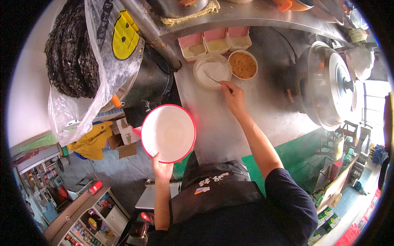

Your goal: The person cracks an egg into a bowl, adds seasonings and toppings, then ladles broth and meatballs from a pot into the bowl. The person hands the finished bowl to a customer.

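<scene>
My left hand (162,168) grips the near rim of a white bowl with a red edge (168,133), its thumb on the inside wall. The bowl looks empty and is held beside the left edge of the steel counter (212,123). With my right hand (233,93) I hold a thin metal spoon (214,80), whose far end is in a round tub of white powder or grains (205,72). Touching or close to that tub on the right is a white tub of orange-brown paste or powder (243,65). Three joined white condiment boxes with pink lids (215,46) stand behind them.
A lidded steel pot (329,86) stands at the counter's right. A steel shelf (252,18) spans the back. At upper left, a clear plastic bag (98,113) of dark dried seaweed (72,55) is near a large dark pot (154,80) and a metal post (154,37).
</scene>
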### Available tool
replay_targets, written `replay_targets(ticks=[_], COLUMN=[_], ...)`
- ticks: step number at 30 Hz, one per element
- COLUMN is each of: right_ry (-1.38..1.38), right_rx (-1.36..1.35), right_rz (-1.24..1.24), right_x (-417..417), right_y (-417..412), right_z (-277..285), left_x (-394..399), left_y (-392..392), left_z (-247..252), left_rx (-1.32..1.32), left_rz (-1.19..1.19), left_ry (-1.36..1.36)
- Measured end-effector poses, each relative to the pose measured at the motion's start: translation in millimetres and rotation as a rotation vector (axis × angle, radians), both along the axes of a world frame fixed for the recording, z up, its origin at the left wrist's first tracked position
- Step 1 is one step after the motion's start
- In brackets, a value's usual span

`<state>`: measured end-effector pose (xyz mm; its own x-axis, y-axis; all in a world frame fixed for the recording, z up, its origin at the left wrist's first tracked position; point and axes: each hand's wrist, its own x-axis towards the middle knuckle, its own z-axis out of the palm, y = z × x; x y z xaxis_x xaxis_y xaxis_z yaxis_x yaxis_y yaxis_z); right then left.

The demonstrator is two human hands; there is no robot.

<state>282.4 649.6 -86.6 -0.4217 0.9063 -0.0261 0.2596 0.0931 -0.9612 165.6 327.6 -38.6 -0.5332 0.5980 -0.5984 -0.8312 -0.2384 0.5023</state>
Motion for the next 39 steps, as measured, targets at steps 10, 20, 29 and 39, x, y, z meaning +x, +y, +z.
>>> replay_targets(ticks=[10, 20, 29, 39], right_ry=[0.509, 0.514, 0.464, 0.600], right_rx=[-0.614, -0.539, -0.500, -0.545], right_rz=[-0.347, -0.374, -0.304, -0.229], right_x=[26, 32, 39, 45], right_y=[-11, -11, -10, -39], right_z=[17, 16, 20, 83], left_x=[-20, -25, -28, -18], left_y=[28, 39, 52, 85], left_z=[-1, -6, -3, 3], left_rx=[-0.056, -0.060, -0.002, 0.016], left_rz=[-0.057, -0.096, -0.169, -0.164], left_ry=[-0.073, -0.046, -0.032, 0.198])
